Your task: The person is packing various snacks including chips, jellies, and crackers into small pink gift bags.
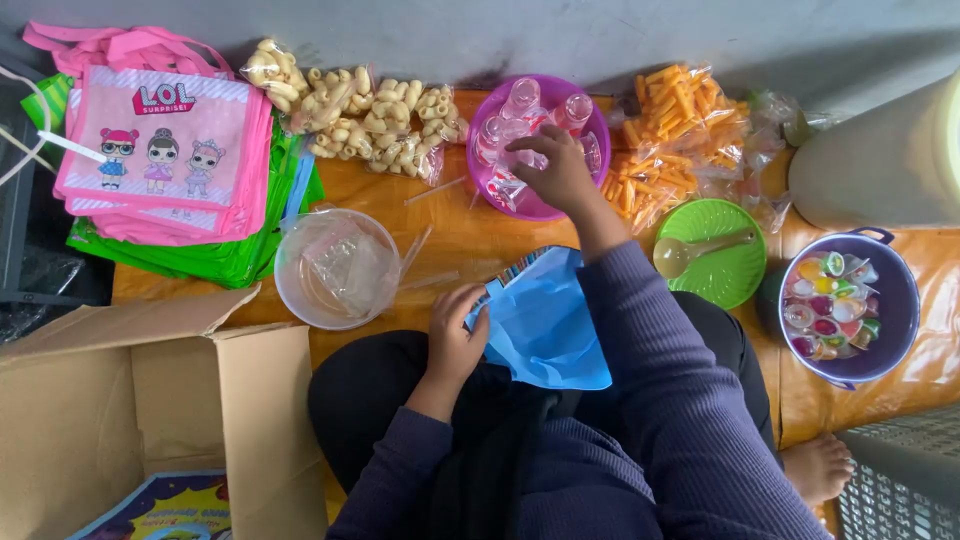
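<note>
My left hand (455,335) grips the edge of a blue bag (545,320) that rests open on my lap. My right hand (555,170) reaches forward into a purple bowl (595,125) and closes on one of several small clear plastic bottles (520,100) lying in it. Which bottle the fingers hold is partly hidden by the hand.
Bagged pale snacks (355,115) and bagged orange sticks (680,125) lie at the back. A clear tub (335,265), a green lid with a spoon (712,250), a purple pot of jelly cups (840,305), pink and green bags (165,150), a cardboard box (130,420).
</note>
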